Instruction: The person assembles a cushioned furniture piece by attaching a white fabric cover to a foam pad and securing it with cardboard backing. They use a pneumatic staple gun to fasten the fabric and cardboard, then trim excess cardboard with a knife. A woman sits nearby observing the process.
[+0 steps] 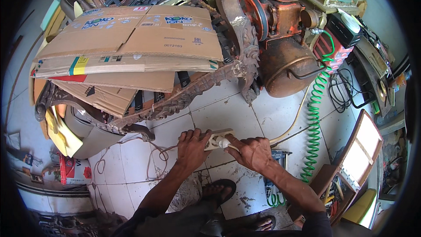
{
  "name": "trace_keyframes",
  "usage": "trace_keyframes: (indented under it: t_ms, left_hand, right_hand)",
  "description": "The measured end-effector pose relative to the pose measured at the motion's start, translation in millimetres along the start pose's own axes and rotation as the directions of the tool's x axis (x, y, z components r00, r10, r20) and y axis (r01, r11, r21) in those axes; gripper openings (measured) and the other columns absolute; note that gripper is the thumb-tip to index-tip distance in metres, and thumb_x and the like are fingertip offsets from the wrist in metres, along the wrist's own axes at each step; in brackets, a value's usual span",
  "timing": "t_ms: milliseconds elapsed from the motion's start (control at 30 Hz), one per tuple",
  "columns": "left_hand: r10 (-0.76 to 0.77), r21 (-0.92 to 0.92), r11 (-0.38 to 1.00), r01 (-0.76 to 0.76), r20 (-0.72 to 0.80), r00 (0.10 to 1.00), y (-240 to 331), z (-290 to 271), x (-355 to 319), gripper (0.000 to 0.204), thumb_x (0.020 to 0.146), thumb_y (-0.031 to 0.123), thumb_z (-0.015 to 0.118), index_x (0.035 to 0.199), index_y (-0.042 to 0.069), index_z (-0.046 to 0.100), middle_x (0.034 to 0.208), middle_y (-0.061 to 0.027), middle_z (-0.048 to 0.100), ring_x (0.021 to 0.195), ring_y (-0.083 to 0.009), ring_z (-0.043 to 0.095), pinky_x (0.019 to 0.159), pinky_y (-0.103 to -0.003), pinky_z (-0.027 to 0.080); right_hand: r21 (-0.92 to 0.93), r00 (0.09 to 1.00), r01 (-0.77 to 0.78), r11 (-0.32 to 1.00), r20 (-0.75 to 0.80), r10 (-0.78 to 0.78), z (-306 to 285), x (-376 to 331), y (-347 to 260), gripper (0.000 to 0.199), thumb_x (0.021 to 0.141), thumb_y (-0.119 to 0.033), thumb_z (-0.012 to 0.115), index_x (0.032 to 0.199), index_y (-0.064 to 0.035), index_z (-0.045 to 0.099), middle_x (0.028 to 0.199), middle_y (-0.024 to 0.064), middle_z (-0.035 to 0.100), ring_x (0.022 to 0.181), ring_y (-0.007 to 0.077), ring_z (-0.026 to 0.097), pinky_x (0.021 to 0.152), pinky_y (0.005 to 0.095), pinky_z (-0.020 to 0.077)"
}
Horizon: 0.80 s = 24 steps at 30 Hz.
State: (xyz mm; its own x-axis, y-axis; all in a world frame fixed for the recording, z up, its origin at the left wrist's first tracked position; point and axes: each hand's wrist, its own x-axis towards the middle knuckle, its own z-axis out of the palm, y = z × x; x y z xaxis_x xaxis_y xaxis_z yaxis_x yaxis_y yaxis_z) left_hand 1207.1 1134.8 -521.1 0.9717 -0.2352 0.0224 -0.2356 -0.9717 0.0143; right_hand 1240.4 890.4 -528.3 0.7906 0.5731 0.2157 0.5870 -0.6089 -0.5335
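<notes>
Both grips are closed above the tiled floor (175, 125): the left hand (191, 149) clasps a pale power strip (213, 141), the right hand (253, 152) pinches a white plug (223, 142) against it.

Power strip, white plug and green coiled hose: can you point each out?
Power strip (213, 141), head view: socket face.
White plug (223, 142), head view: body.
Green coiled hose (313, 125), head view: middle coils.

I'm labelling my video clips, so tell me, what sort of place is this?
It looks like a small workshop, perhaps one for furniture: there's a rusty air compressor, a green coiled hose and a carved wooden frame with flattened cardboard on top.
</notes>
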Motion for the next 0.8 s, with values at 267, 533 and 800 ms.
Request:
trace_keyframes:
  t_ms: [267,533,800]
  left_hand:
    - [0.023,0.160,0.987,-0.027,0.028,0.999,8,-17,-15,0.065,0.073,0.027,0.087,0.133,0.015,0.066,0.115,-0.0089,0.064,0.111,-0.0275,0.061,0.096,-0.043,0.042]
    - [0.015,0.164,0.986,-0.014,-0.003,1.000,5,-22,-28,0.052,0.079,0.015,0.072,0.131,0.012,0.067,0.112,-0.0101,0.064,0.107,-0.0271,0.060,0.096,-0.040,0.041]
    - [0.001,0.113,0.994,0.008,-0.079,0.997,14,-26,-23,0.050,0.083,0.015,0.069,0.132,0.013,0.067,0.113,-0.0096,0.063,0.109,-0.0271,0.058,0.096,-0.040,0.040]
  right_hand:
    - [-0.086,0.988,0.144,0.986,0.062,-0.139,2,11,-21,0.038,0.097,-0.034,0.069,0.129,-0.0145,0.069,0.064,0.0112,0.071,0.056,0.0303,0.071,0.052,0.0434,0.0547]
    - [-0.108,0.979,0.186,0.977,0.103,-0.175,6,10,-27,0.040,0.097,-0.035,0.069,0.130,-0.0131,0.068,0.065,0.0093,0.071,0.057,0.0284,0.071,0.051,0.0418,0.0536]
    - [-0.179,0.953,0.257,0.950,-0.120,-0.280,12,-5,-13,0.042,0.091,-0.038,0.078,0.127,-0.0170,0.073,0.062,0.0010,0.067,0.052,0.0199,0.065,0.049,0.0355,0.0488]
